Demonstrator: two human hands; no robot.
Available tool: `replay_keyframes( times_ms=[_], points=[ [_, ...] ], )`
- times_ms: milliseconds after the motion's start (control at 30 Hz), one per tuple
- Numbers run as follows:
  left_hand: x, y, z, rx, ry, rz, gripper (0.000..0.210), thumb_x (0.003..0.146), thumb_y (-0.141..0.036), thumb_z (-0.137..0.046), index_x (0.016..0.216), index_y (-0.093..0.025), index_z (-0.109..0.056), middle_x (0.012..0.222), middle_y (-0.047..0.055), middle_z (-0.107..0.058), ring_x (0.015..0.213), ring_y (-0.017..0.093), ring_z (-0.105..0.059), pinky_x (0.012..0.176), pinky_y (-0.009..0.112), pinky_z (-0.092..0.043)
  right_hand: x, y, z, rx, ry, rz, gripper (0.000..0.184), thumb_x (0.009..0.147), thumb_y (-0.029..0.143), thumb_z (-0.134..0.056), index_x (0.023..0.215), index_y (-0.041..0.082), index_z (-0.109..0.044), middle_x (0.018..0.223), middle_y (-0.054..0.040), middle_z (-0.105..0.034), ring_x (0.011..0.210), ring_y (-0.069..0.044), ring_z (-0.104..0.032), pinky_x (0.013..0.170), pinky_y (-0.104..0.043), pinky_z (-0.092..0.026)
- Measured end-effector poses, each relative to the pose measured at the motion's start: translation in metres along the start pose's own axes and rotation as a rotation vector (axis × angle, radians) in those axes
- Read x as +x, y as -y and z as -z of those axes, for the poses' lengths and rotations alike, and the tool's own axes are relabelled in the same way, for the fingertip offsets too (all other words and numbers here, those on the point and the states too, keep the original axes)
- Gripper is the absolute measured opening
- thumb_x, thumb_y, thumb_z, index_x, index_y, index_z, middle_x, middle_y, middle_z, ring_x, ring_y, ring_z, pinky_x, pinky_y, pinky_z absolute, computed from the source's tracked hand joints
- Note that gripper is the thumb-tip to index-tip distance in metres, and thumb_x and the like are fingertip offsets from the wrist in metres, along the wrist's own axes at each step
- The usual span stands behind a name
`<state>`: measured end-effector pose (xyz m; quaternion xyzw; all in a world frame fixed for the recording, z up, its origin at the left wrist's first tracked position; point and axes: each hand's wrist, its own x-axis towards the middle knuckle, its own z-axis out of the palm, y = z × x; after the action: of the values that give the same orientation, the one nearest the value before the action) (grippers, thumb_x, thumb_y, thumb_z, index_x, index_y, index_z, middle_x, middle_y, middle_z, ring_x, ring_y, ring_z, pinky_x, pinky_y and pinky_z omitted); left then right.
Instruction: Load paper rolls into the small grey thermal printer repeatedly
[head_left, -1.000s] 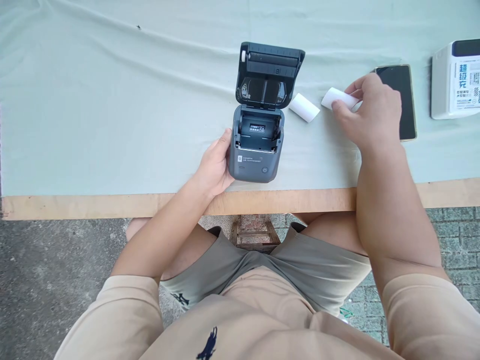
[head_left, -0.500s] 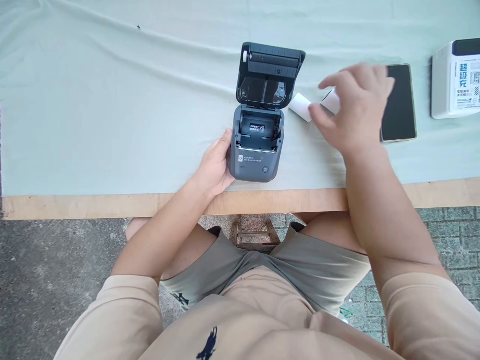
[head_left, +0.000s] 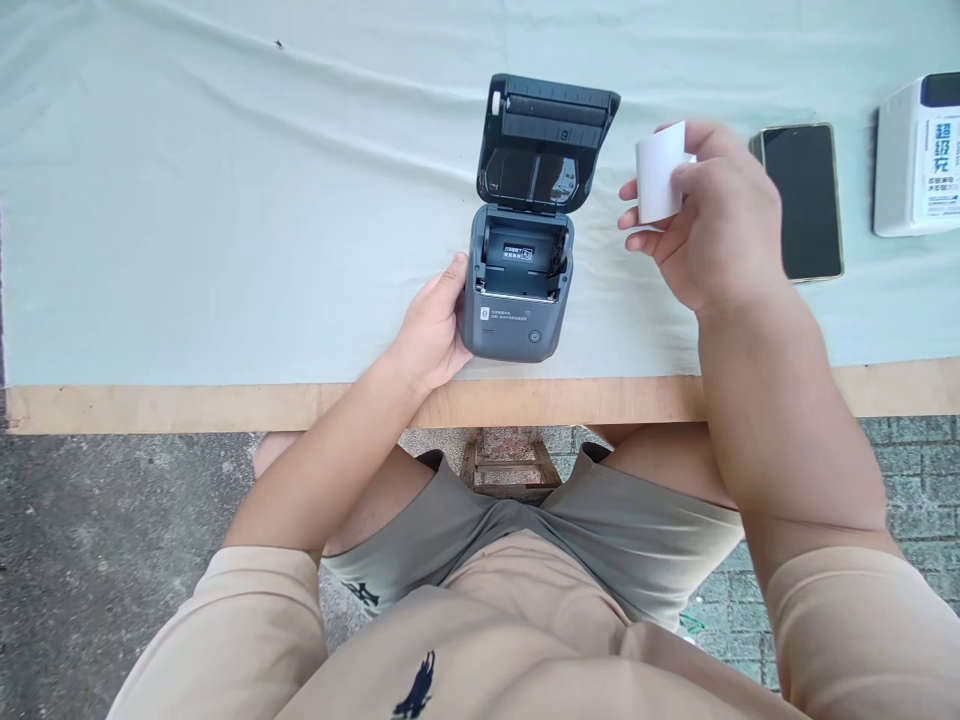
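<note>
A dark grey label printer (head_left: 512,325) stands near the table's front edge with its lid (head_left: 551,140) raised. Its paper bay (head_left: 517,255) is exposed and holds no roll. My left hand (head_left: 435,325) grips the printer's left side, thumb along the edge. To the right of the lid, my right hand (head_left: 712,205) is closed on a white paper roll (head_left: 660,175) above the cloth. The roll's paper shows between thumb and fingers, and my palm hides its right part.
A dark-screened phone (head_left: 808,205) lies just right of my right hand. At the far right is a white box-shaped device (head_left: 900,160) with a printed label. A pale green cloth (head_left: 225,230) covers the table, leaving a wooden front edge (head_left: 187,408) bare.
My right hand has closed on the white paper roll and lifted it off the cloth. My left hand keeps its hold on the printer.
</note>
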<state>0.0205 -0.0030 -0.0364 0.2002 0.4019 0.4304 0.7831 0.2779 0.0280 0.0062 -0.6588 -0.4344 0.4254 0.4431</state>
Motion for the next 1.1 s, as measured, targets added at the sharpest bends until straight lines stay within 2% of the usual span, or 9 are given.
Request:
replay_keyframes(
  times_ms=[100,233,367,533,667,767,867,967,1100],
  points=[
    [0.0,-0.001,-0.001,0.002,-0.008,0.015,0.034,0.111,-0.042,-0.052,0.107,-0.019,-0.077,0.112,0.001,-0.086,0.12,0.022,-0.081,0.103,0.036,-0.069,0.0,0.004,-0.001,0.238,0.065,-0.118,0.027,0.077,0.029,-0.068,0.103,0.033,-0.062,0.087,0.0006,-0.067,0.066,-0.019,-0.059,0.059,-0.036,-0.047],
    [0.0,-0.002,-0.001,0.009,-0.013,0.012,0.033,0.111,-0.043,-0.053,0.109,-0.02,-0.077,0.111,0.0,-0.086,0.122,0.022,-0.08,0.102,0.035,-0.069,-0.004,0.004,0.0,0.216,0.122,-0.057,0.042,0.069,0.021,-0.082,0.103,0.034,-0.061,0.086,0.0036,-0.062,0.064,-0.015,-0.053,0.06,-0.033,-0.043],
    [-0.001,-0.002,0.0,0.021,-0.012,0.011,0.032,0.111,-0.042,-0.054,0.108,-0.02,-0.077,0.109,0.0,-0.086,0.122,0.022,-0.08,0.103,0.035,-0.069,-0.003,0.001,0.003,0.265,0.166,-0.079,0.041,0.067,0.029,-0.081,0.103,0.031,-0.061,0.089,0.0003,-0.064,0.065,-0.015,-0.052,0.058,-0.035,-0.043],
    [-0.002,-0.001,-0.001,0.026,-0.005,-0.003,0.032,0.11,-0.042,-0.055,0.109,-0.019,-0.076,0.115,0.002,-0.085,0.125,0.023,-0.079,0.105,0.036,-0.069,-0.004,0.004,0.0,0.297,0.182,-0.076,0.038,0.061,0.03,-0.082,0.098,0.03,-0.072,0.09,-0.0005,-0.064,0.067,-0.016,-0.055,0.061,-0.035,-0.051],
    [-0.002,-0.001,-0.002,0.027,-0.008,0.002,0.032,0.111,-0.042,-0.053,0.108,-0.019,-0.076,0.118,0.002,-0.085,0.124,0.023,-0.08,0.106,0.036,-0.068,-0.012,0.008,-0.004,0.251,0.222,0.017,0.037,0.066,0.029,-0.09,0.099,0.032,-0.075,0.087,0.0015,-0.061,0.074,-0.016,-0.062,0.078,-0.037,-0.061],
    [-0.001,-0.001,-0.001,0.03,-0.009,0.0,0.031,0.11,-0.042,-0.055,0.109,-0.019,-0.076,0.114,0.001,-0.086,0.121,0.022,-0.081,0.105,0.036,-0.069,-0.021,0.012,-0.005,0.148,0.172,0.173,0.041,0.074,0.042,-0.092,0.108,0.033,-0.071,0.097,0.0003,-0.064,0.082,-0.019,-0.068,0.086,-0.04,-0.062],
    [0.0,0.001,0.0,0.033,-0.019,-0.009,0.03,0.109,-0.044,-0.057,0.109,-0.02,-0.076,0.112,0.001,-0.086,0.12,0.023,-0.081,0.103,0.035,-0.069,-0.035,0.02,-0.007,-0.049,0.087,0.404,0.043,0.083,0.056,-0.084,0.113,0.036,-0.062,0.114,-0.0019,-0.066,0.097,-0.024,-0.07,0.091,-0.044,-0.061],
    [0.001,0.003,0.002,0.063,-0.029,-0.03,0.032,0.108,-0.048,-0.059,0.11,-0.021,-0.076,0.114,0.002,-0.086,0.124,0.025,-0.079,0.102,0.037,-0.07,-0.05,0.03,-0.012,-0.257,0.063,0.589,0.038,0.086,0.055,-0.077,0.11,0.035,-0.056,0.117,-0.0053,-0.068,0.108,-0.029,-0.068,0.088,-0.045,-0.059],
    [-0.001,0.004,0.002,0.1,-0.012,-0.022,0.036,0.106,-0.053,-0.06,0.111,-0.021,-0.075,0.112,0.005,-0.085,0.128,0.03,-0.078,0.104,0.042,-0.069,-0.064,0.041,-0.027,-0.655,0.199,0.577,0.024,0.089,0.04,-0.069,0.108,0.033,-0.055,0.122,-0.0062,-0.075,0.115,-0.033,-0.069,0.098,-0.051,-0.055]
  ],
)
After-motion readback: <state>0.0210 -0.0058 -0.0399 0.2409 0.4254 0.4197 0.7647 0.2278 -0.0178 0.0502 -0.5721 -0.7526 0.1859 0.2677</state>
